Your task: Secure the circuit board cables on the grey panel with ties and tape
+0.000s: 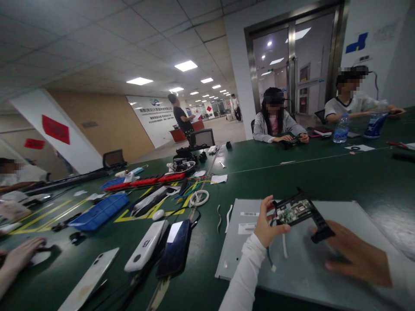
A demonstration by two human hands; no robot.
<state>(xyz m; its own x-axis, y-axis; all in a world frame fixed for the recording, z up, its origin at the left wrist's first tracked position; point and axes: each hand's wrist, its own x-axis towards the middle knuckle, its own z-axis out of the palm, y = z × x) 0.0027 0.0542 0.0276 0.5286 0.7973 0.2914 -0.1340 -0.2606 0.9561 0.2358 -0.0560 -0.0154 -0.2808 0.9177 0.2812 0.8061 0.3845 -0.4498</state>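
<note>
My left hand [268, 224] pinches the left end of a black plastic frame [304, 212] that carries a small green circuit board. The frame is lifted a little above a grey metal panel [301, 268] lying flat on the green table [340, 172]. My right hand [356, 255] grips the frame's right end, with its fingers curled under it. A thin cable hangs from the frame below my left wrist.
Left of the panel lie a dark blue device [175, 248], a white device [147, 246], a phone [89, 280], a blue tray [100, 211] and a white cable coil [199, 198]. Another person's hand [19, 257] rests at far left. People sit across the table beside a water bottle [341, 128].
</note>
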